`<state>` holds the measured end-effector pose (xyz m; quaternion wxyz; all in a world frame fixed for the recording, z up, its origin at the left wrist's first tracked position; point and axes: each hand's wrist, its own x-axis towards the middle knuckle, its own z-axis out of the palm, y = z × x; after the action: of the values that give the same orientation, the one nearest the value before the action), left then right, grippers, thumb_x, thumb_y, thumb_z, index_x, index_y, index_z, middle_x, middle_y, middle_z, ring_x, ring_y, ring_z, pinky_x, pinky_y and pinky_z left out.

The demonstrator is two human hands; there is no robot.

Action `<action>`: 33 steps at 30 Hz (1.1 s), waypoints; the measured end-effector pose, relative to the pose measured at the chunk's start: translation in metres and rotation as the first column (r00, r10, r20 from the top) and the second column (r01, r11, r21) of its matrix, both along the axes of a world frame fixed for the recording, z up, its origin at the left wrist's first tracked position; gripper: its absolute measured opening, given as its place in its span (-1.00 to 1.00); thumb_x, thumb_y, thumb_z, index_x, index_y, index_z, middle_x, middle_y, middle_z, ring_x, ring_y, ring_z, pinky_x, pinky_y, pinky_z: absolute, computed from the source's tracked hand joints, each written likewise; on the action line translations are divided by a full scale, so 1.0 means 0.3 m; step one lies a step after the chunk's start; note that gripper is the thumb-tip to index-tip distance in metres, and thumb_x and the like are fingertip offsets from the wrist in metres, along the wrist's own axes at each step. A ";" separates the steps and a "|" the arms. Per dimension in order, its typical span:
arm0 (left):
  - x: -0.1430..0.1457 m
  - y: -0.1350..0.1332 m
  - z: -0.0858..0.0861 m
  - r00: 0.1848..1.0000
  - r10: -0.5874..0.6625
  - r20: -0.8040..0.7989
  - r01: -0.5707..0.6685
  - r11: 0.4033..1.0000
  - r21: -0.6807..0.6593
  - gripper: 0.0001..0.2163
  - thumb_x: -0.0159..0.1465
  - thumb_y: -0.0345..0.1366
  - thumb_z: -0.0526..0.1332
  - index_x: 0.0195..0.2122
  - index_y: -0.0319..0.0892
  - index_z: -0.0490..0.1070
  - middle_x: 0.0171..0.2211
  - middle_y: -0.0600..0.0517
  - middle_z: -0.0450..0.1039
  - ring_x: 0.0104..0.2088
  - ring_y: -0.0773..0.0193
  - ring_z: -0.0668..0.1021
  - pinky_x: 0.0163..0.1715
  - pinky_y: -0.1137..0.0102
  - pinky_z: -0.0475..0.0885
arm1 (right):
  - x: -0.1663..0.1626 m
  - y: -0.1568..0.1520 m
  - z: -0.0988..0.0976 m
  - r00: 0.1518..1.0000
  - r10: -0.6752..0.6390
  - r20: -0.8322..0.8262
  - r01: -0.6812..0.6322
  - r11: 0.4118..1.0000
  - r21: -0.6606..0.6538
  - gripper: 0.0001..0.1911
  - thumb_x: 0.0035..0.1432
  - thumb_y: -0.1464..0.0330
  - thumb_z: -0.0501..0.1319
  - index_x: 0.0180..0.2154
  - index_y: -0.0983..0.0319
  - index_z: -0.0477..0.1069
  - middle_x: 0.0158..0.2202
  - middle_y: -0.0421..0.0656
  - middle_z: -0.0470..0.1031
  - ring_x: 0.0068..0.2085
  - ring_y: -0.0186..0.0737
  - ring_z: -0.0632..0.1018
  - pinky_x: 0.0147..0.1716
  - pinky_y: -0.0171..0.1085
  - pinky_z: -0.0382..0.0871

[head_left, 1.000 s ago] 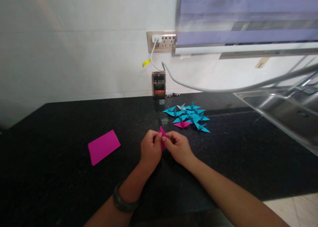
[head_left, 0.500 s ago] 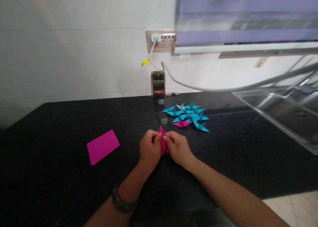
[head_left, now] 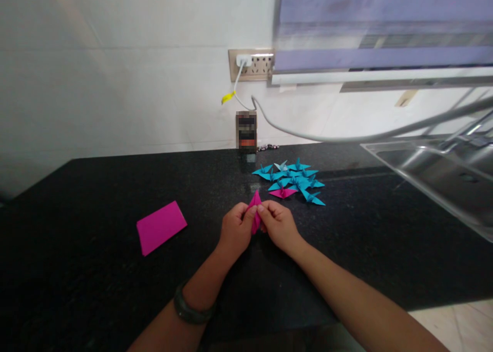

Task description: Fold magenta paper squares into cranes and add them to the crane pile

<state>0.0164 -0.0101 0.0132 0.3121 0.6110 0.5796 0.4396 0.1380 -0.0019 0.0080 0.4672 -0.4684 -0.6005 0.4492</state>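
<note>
Between my two hands is a folded piece of magenta origami paper, narrow and pointed at its top end. My left hand pinches its left side with thumb and fingers. From the right, my right hand grips the same paper, its thumb near the middle fold. Both hands are closed, and some fingertips are hidden behind the paper. Just beyond them lies a finished magenta paper crane, beside a cluster of blue paper cranes and one pale crane. A stack of magenta paper rests to the left.
The black countertop runs back to a white wall. A phone-like object, blurred out, leans there below a socket with a white cable. At the right is a metal sink.
Both hands have shifted slightly right and away from me with the folded paper. More of its pointed top shows above my fingers. The cranes and paper stack lie as before.
</note>
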 end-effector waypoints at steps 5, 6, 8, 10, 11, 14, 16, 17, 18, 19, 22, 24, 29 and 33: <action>-0.009 -0.003 0.003 0.999 0.027 0.035 -0.029 0.998 0.060 -0.71 0.16 -0.17 0.09 -0.65 -0.18 0.22 -0.70 0.16 0.17 -0.62 0.40 0.27 -0.59 0.49 0.13 | -0.009 -0.003 -0.020 0.995 0.095 -0.012 -0.096 0.995 -0.036 -0.80 0.12 0.25 0.04 -0.40 0.24 0.27 -0.65 -0.32 0.22 -0.65 -0.43 0.27 -0.65 -0.42 0.16; -0.010 -0.003 0.003 0.999 0.024 0.048 -0.027 0.998 0.065 -0.71 0.16 -0.17 0.09 -0.65 -0.18 0.22 -0.70 0.15 0.17 -0.62 0.40 0.27 -0.59 0.49 0.13 | -0.010 -0.003 -0.020 0.995 0.096 0.009 -0.096 0.995 -0.033 -0.80 0.13 0.25 0.02 -0.43 0.23 0.26 -0.66 -0.32 0.21 -0.65 -0.42 0.26 -0.65 -0.42 0.15; -0.011 -0.002 0.002 0.997 0.012 0.082 -0.016 0.999 0.050 -0.71 0.16 -0.17 0.10 -0.65 -0.18 0.23 -0.70 0.15 0.17 -0.63 0.40 0.26 -0.60 0.49 0.14 | -0.005 -0.003 -0.015 0.993 0.082 0.090 -0.082 0.997 -0.001 -0.79 0.15 0.27 0.00 -0.48 0.22 0.22 -0.67 -0.32 0.21 -0.64 -0.42 0.26 -0.63 -0.42 0.14; -0.008 0.001 0.001 0.993 -0.004 0.121 0.003 1.000 0.011 -0.70 0.16 -0.15 0.10 -0.65 -0.18 0.24 -0.71 0.16 0.16 -0.64 0.41 0.25 -0.61 0.49 0.14 | 0.005 0.000 -0.004 0.981 0.049 0.187 -0.061 0.997 0.057 -0.77 0.15 0.30 0.00 -0.52 0.22 0.20 -0.67 -0.31 0.21 -0.61 -0.41 0.26 -0.61 -0.42 0.13; -0.006 0.003 0.001 0.989 -0.020 0.144 0.022 1.000 -0.014 -0.70 0.16 -0.14 0.10 -0.65 -0.18 0.24 -0.71 0.16 0.16 -0.65 0.41 0.25 -0.61 0.49 0.14 | 0.012 0.003 0.002 0.973 0.034 0.228 -0.056 0.994 0.091 -0.77 0.15 0.31 0.01 -0.53 0.22 0.19 -0.66 -0.30 0.21 -0.60 -0.41 0.26 -0.59 -0.42 0.13; 0.002 0.008 -0.002 0.958 -0.063 0.278 0.084 0.994 -0.063 -0.75 0.14 -0.16 0.13 -0.60 -0.19 0.28 -0.68 0.17 0.20 -0.64 0.43 0.27 -0.61 0.51 0.16 | 0.033 0.012 0.016 0.947 0.063 0.316 -0.120 0.979 0.165 -0.77 0.12 0.36 0.03 -0.57 0.24 0.18 -0.61 -0.29 0.22 -0.55 -0.41 0.26 -0.54 -0.41 0.13; 0.005 0.012 -0.006 0.919 -0.077 0.386 0.111 0.992 -0.067 -0.80 0.11 -0.20 0.17 -0.56 -0.20 0.30 -0.65 0.17 0.24 -0.62 0.44 0.29 -0.59 0.53 0.18 | 0.041 0.017 0.016 0.925 0.150 0.349 -0.211 0.967 0.141 -0.78 0.11 0.38 0.04 -0.57 0.25 0.20 -0.60 -0.29 0.22 -0.54 -0.42 0.27 -0.53 -0.41 0.12; 0.005 0.013 -0.008 0.901 -0.073 0.427 0.112 0.991 -0.067 -0.81 0.10 -0.21 0.19 -0.55 -0.21 0.30 -0.64 0.17 0.25 -0.61 0.45 0.29 -0.59 0.53 0.19 | 0.043 0.019 0.013 0.924 0.177 0.340 -0.229 0.966 0.118 -0.77 0.11 0.37 0.04 -0.57 0.25 0.20 -0.61 -0.29 0.22 -0.54 -0.42 0.26 -0.54 -0.41 0.12; 0.005 0.014 -0.010 0.888 -0.061 0.456 0.104 0.992 -0.068 -0.81 0.08 -0.23 0.21 -0.56 -0.22 0.30 -0.64 0.17 0.25 -0.61 0.45 0.29 -0.58 0.53 0.19 | 0.043 0.021 0.008 0.932 0.201 0.302 -0.237 0.968 0.084 -0.77 0.11 0.35 0.04 -0.56 0.25 0.21 -0.61 -0.30 0.21 -0.56 -0.43 0.26 -0.55 -0.42 0.12; 0.004 0.014 -0.012 0.877 -0.050 0.477 0.095 0.993 -0.071 -0.80 0.07 -0.23 0.22 -0.58 -0.22 0.29 -0.64 0.17 0.25 -0.61 0.46 0.29 -0.58 0.53 0.20 | 0.041 0.023 0.003 0.940 0.225 0.255 -0.244 0.969 0.046 -0.77 0.12 0.32 0.04 -0.55 0.25 0.21 -0.61 -0.30 0.21 -0.57 -0.43 0.26 -0.57 -0.42 0.13; 0.006 0.012 -0.015 0.835 -0.012 0.550 0.068 0.994 -0.082 -0.80 0.07 -0.24 0.23 -0.58 -0.23 0.28 -0.65 0.17 0.26 -0.62 0.46 0.29 -0.58 0.53 0.21 | 0.032 0.024 -0.010 0.954 0.279 0.114 -0.271 0.960 -0.074 -0.76 0.12 0.27 0.05 -0.53 0.25 0.23 -0.63 -0.32 0.20 -0.62 -0.46 0.26 -0.63 -0.44 0.13; 0.009 0.009 -0.015 0.802 0.004 0.598 0.063 0.994 -0.091 -0.80 0.08 -0.23 0.22 -0.56 -0.22 0.28 -0.64 0.16 0.28 -0.62 0.46 0.31 -0.58 0.52 0.23 | 0.025 0.022 -0.011 0.956 0.286 0.060 -0.278 0.953 -0.119 -0.74 0.11 0.26 0.06 -0.54 0.25 0.22 -0.65 -0.33 0.18 -0.65 -0.48 0.24 -0.67 -0.46 0.12; 0.017 0.006 -0.019 0.750 0.076 0.657 -0.032 0.996 -0.079 -0.78 0.07 -0.21 0.23 -0.55 -0.20 0.24 -0.65 0.19 0.23 -0.64 0.47 0.28 -0.61 0.53 0.21 | 0.017 0.015 0.012 0.956 0.291 0.023 -0.281 0.937 -0.207 -0.76 0.06 0.28 0.10 -0.56 0.27 0.24 -0.68 -0.33 0.22 -0.68 -0.51 0.23 -0.71 -0.48 0.11; 0.014 0.014 -0.028 0.753 0.111 0.648 -0.097 0.994 -0.058 -0.76 0.09 -0.17 0.21 -0.55 -0.19 0.22 -0.65 0.19 0.22 -0.64 0.47 0.27 -0.62 0.53 0.20 | 0.024 0.014 0.027 0.946 0.321 0.043 -0.299 0.917 -0.264 -0.78 0.04 0.32 0.11 -0.57 0.28 0.28 -0.69 -0.32 0.27 -0.69 -0.52 0.24 -0.73 -0.51 0.10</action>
<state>0.0205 -0.0059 0.0049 0.4750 0.3842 0.4729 0.6349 0.1453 0.0023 0.0161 0.3002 -0.4418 -0.6241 0.5702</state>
